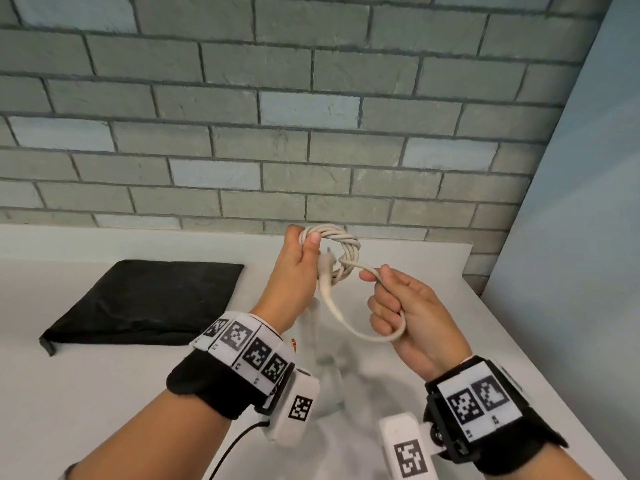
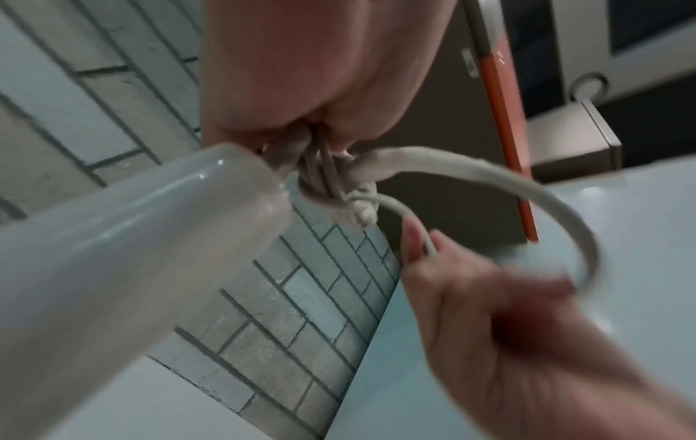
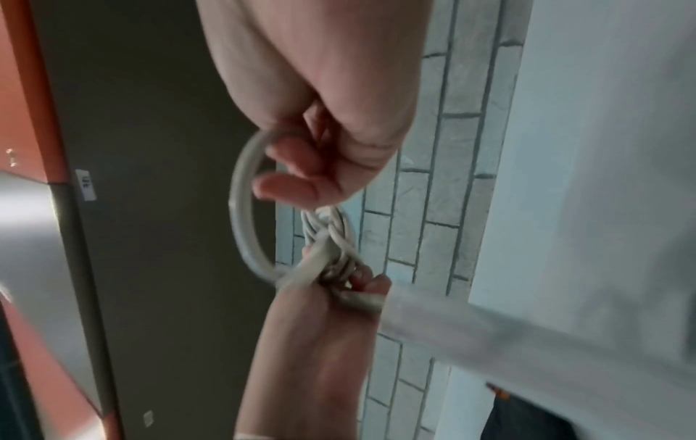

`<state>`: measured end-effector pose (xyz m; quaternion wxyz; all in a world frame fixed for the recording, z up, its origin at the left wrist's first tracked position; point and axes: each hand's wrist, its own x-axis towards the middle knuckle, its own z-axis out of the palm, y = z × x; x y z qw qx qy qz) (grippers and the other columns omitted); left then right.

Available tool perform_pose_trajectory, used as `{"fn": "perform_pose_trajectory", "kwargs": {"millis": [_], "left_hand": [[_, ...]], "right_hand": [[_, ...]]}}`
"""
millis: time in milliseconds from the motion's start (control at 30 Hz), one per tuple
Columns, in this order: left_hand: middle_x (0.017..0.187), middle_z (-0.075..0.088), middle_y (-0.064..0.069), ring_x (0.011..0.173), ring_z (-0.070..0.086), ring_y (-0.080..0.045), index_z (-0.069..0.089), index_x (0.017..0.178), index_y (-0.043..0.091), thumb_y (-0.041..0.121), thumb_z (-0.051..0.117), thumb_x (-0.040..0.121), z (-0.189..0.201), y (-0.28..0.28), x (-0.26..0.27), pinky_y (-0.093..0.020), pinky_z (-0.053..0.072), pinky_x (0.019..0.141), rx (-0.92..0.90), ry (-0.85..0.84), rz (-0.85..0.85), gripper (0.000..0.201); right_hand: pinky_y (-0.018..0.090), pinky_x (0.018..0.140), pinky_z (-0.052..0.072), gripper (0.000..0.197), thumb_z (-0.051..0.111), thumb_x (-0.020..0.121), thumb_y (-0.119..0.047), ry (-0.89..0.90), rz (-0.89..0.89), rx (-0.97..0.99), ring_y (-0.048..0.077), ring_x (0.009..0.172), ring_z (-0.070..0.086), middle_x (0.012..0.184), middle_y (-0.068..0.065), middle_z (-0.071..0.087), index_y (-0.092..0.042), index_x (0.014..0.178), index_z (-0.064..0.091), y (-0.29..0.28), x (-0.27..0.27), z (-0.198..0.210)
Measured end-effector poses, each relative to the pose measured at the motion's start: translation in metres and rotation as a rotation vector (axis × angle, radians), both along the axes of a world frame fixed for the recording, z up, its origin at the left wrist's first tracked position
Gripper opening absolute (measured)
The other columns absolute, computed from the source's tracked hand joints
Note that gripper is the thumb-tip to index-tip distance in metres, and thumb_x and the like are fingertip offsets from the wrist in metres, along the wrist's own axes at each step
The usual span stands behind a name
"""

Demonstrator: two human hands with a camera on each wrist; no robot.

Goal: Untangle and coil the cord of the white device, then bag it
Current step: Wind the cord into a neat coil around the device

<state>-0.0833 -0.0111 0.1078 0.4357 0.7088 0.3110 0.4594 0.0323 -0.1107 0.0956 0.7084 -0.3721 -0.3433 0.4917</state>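
Observation:
My left hand (image 1: 306, 247) grips a small coil of white cord (image 1: 334, 242) above the table, thumb pressed over the strands. A thicker stretch of the cord (image 1: 349, 329) loops down from the coil into my right hand (image 1: 379, 277), which pinches it between thumb and forefinger, the other fingers curled round the loop. The white device (image 1: 323, 355) hangs blurred below my left hand; in the left wrist view the device (image 2: 132, 253) is a glossy white cylinder beside the coil (image 2: 324, 178). The right wrist view shows the loop (image 3: 241, 208) and the device (image 3: 471, 327). The black bag (image 1: 149, 299) lies flat at the left.
The white table (image 1: 104, 393) runs to a grey brick wall (image 1: 311, 133) at the back. Its right edge (image 1: 519, 327) lies close beside my right hand, with a pale blue wall beyond. A thin black cable (image 1: 235, 445) trails from my left wristband.

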Motion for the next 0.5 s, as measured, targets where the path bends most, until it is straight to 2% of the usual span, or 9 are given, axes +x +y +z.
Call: {"fn": "perform_pose_trajectory", "kwargs": {"millis": [33, 133, 233, 333, 400, 500], "left_hand": [[0.078, 0.049, -0.002, 0.065, 0.046, -0.015, 0.041, 0.107, 0.012, 0.035, 0.029, 0.097, 0.000, 0.001, -0.001, -0.025, 0.038, 0.054, -0.032, 0.000, -0.014, 0.027], [0.077, 0.043, -0.007, 0.061, 0.042, -0.019, 0.039, 0.106, 0.015, 0.036, 0.030, 0.097, 0.002, 0.007, -0.004, -0.027, 0.033, 0.051, -0.134, -0.026, -0.030, 0.024], [0.074, 0.043, -0.001, 0.058, 0.045, -0.016, 0.042, 0.093, 0.021, 0.032, 0.030, 0.098, 0.007, 0.011, -0.007, -0.029, 0.038, 0.056, -0.160, -0.059, -0.033, 0.017], [0.069, 0.042, 0.001, 0.048, 0.047, -0.005, 0.040, 0.079, 0.022, 0.029, 0.031, 0.098, 0.007, 0.007, -0.006, -0.019, 0.042, 0.053, -0.166, -0.088, -0.068, 0.022], [0.066, 0.040, 0.001, 0.041, 0.044, 0.001, 0.039, 0.077, 0.017, 0.029, 0.030, 0.098, 0.007, 0.001, -0.004, -0.013, 0.042, 0.050, -0.193, -0.098, -0.107, 0.026], [0.066, 0.039, 0.000, 0.045, 0.042, -0.003, 0.039, 0.077, 0.014, 0.030, 0.030, 0.098, 0.009, -0.008, -0.001, -0.014, 0.040, 0.050, -0.251, -0.097, -0.161, 0.028]], "right_hand": [[0.017, 0.033, 0.033, 0.025, 0.044, 0.089, -0.022, -0.015, 0.047, -0.007, 0.005, 0.034, 0.026, 0.043, -0.006, 0.030, -0.002, 0.088, 0.059, -0.002, 0.002, -0.001], [0.018, 0.033, 0.033, 0.025, 0.043, 0.086, -0.025, -0.058, 0.189, -0.011, 0.005, 0.033, 0.024, 0.043, -0.006, 0.029, -0.005, 0.087, 0.058, -0.011, 0.007, -0.005], [0.015, 0.035, 0.024, 0.024, 0.042, 0.090, -0.026, -0.264, 0.268, -0.065, 0.006, 0.036, 0.021, 0.049, -0.004, 0.033, -0.014, 0.095, 0.062, -0.017, 0.011, -0.018], [0.015, 0.038, 0.021, 0.022, 0.044, 0.093, -0.028, -0.603, 0.249, -0.118, 0.007, 0.043, 0.024, 0.050, -0.007, 0.036, -0.023, 0.091, 0.065, -0.018, 0.009, -0.030], [0.014, 0.041, 0.025, 0.023, 0.044, 0.094, -0.022, -0.755, 0.220, -0.154, 0.005, 0.045, 0.028, 0.049, -0.008, 0.035, -0.022, 0.088, 0.066, -0.014, 0.007, -0.033], [0.014, 0.046, 0.029, 0.023, 0.048, 0.092, -0.019, -0.869, 0.161, -0.192, 0.006, 0.047, 0.029, 0.050, -0.004, 0.035, -0.020, 0.078, 0.066, -0.003, 0.005, -0.034]]}}
